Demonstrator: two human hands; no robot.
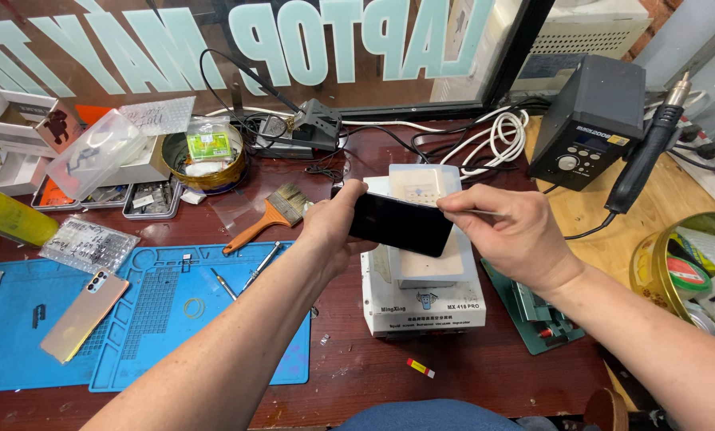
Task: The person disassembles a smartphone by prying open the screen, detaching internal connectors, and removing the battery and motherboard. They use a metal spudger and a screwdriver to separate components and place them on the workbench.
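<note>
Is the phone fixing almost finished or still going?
Still going, it seems. Looks done: a phone back cover lies loose on the blue mat. In hand: the left hand holds a dark phone over the white heating machine; the right hand works its edge. Left: putting parts back together.

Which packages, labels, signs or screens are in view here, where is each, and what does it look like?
Phone: dark glossy slab, held between left hand and right hand.
Window sign: large pale letters on glass, behind the bench.
Station display: small dark panel on black box, right rear.
Green packet: in gold tin, left rear.
White box: open, far left.
</note>
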